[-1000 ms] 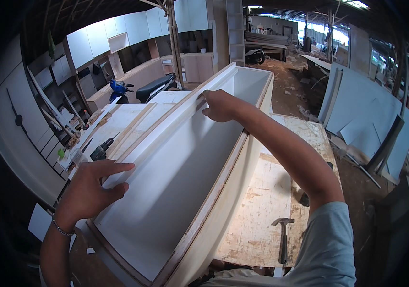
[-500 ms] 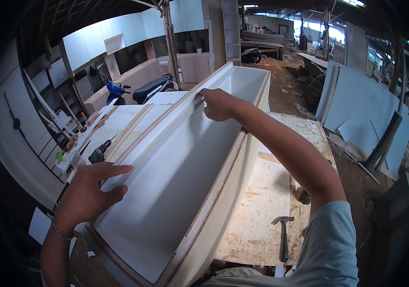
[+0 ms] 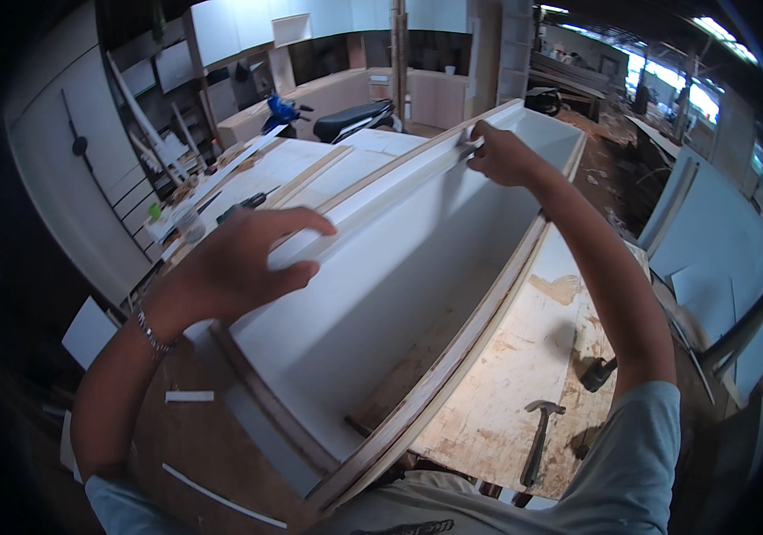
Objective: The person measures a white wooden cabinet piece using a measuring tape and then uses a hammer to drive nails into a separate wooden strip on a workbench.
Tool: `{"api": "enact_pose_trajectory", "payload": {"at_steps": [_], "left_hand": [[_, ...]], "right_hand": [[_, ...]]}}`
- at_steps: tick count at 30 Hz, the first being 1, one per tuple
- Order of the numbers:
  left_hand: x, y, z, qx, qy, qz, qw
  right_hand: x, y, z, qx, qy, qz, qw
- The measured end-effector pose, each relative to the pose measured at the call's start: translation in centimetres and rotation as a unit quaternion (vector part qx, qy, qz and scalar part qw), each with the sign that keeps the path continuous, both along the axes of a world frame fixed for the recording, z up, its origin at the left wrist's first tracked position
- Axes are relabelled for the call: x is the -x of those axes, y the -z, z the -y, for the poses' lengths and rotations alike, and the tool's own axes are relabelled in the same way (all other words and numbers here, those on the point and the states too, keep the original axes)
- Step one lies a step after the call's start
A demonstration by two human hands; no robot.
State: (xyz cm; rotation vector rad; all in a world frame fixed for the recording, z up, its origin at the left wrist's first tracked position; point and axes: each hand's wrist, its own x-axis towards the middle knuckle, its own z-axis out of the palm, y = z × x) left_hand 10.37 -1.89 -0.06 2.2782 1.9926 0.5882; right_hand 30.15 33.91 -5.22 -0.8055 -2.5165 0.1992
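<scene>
A long white box (image 3: 372, 294) with brown-edged rims lies diagonally over a worktable. My left hand (image 3: 261, 259) is curled over its left long side at the near part, thumb and fingers around the edge, slightly blurred. My right hand (image 3: 497, 156) grips the same side farther along, at the white strip inside the rim. Brown wood shows at the bottom of the box's interior. Right of the box, a claw hammer (image 3: 537, 437) and a dark power tool (image 3: 595, 374) rest on a scuffed board (image 3: 497, 374); a drill (image 3: 243, 205) lies to the left.
A worktable (image 3: 230, 169) with strips and tools is behind at left. Beyond stand a motorbike (image 3: 350, 120), a tall cabinet (image 3: 78, 178) and kitchen units (image 3: 435, 116). Pale panels (image 3: 711, 259) lean at the right; narrow offcuts (image 3: 221, 495) lie at lower left.
The view has shifted. The box's near end has moved up in the picture, with brown wood now showing inside it. My left hand has moved along with it, fingers more curled.
</scene>
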Motion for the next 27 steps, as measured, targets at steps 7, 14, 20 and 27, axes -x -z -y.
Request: {"api": "enact_pose_trajectory", "payload": {"at_steps": [7, 14, 20, 27], "left_hand": [[0.5, -0.5, 0.7, 0.062, -0.038, -0.036, 0.997], [1.1, 0.0, 1.2, 0.043, -0.063, -0.02, 0.997], [0.2, -2.0, 5.0, 0.001, -0.144, 0.092, 0.985], [-3.4, 5.2, 14.7, -0.267, -0.159, 0.129, 0.942]], "right_hand": [[0.4, -0.9, 1.8, -0.08, -0.022, 0.087, 0.993], [2.2, -2.9, 5.3, -0.285, 0.003, 0.247, 0.926], [-0.1, -4.4, 1.3, -0.367, -0.034, 0.183, 0.911], [-11.5, -6.4, -6.9, -0.312, 0.106, 0.068, 0.942]]}}
